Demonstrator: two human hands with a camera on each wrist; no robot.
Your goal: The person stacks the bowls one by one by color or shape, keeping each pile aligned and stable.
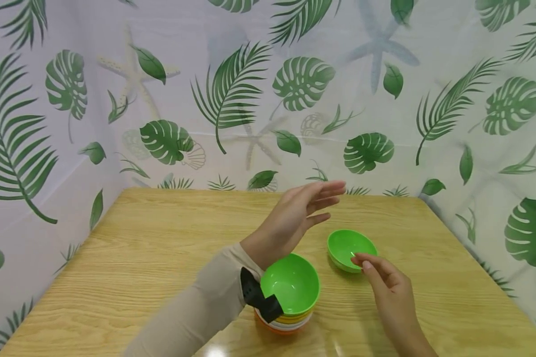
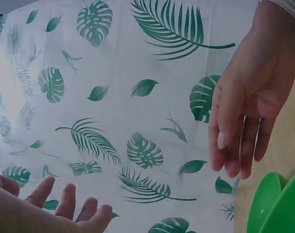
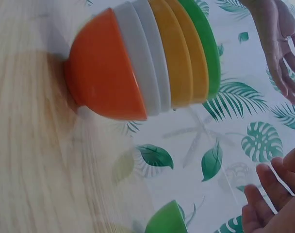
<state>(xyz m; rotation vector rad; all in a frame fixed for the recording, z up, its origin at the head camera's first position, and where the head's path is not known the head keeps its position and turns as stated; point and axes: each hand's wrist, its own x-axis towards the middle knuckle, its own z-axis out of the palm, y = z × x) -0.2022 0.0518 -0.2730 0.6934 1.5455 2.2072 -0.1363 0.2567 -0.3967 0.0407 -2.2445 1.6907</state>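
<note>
A stack of nested bowls stands near the front of the table, with an orange bowl (image 3: 101, 73) at the bottom. White bowls (image 3: 138, 58) come above it, then yellow bowls (image 3: 179, 53), and a green bowl (image 1: 291, 285) on top. My left hand (image 1: 295, 213) is raised beyond the stack, its fingers extended and holding nothing. Its wrist overlaps the top bowl's rim in the head view. Right of the stack, a second green bowl (image 1: 346, 245) sits upright on the table. My right hand (image 1: 390, 287) hovers beside that bowl, fingers loosely bent, fingertips overlapping its rim in the head view, nothing held.
The wood-grain table (image 1: 169, 223) meets a white leaf-print sheet (image 1: 250, 74) at the back and along both sides. A black strap with a small black device (image 1: 261, 302) is on my left wrist, over a beige sleeve (image 1: 205, 302).
</note>
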